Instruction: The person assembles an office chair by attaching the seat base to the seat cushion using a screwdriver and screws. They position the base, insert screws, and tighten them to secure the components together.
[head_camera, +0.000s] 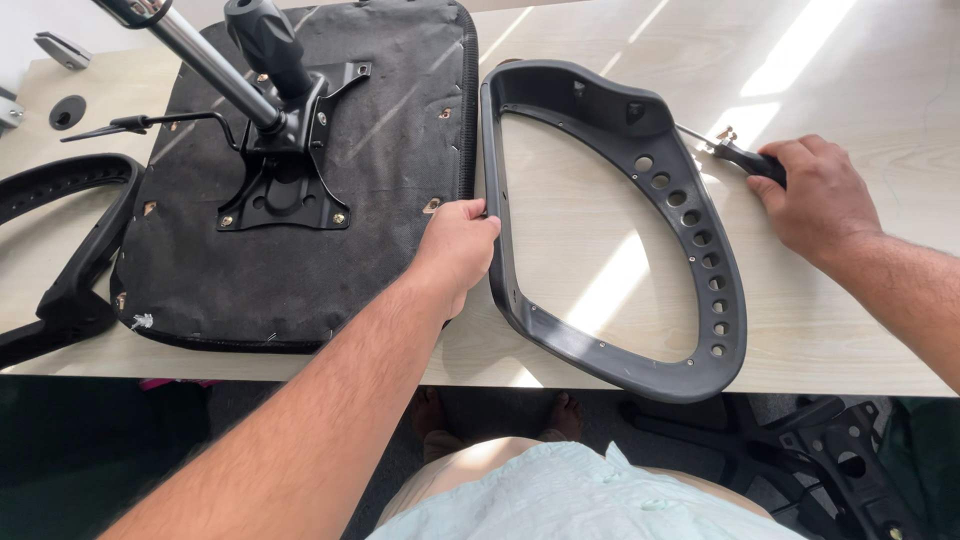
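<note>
A matt black plastic armrest frame (620, 230) lies on a pale, smooth wood-grain tabletop (860, 310) beside an upturned seat base (300, 190) covered in coarse black cloth, its bolted bracket (285, 170) and polished column (200, 55) apparently metal

Black armrest frame (700, 250) flat beside upturned seat (300, 170)

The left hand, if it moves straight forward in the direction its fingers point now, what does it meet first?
The left hand points up-right, its fingertips at the gap between the seat cushion and the black armrest frame. It would probably meet the frame's near rim first, though depth is unclear.
</note>
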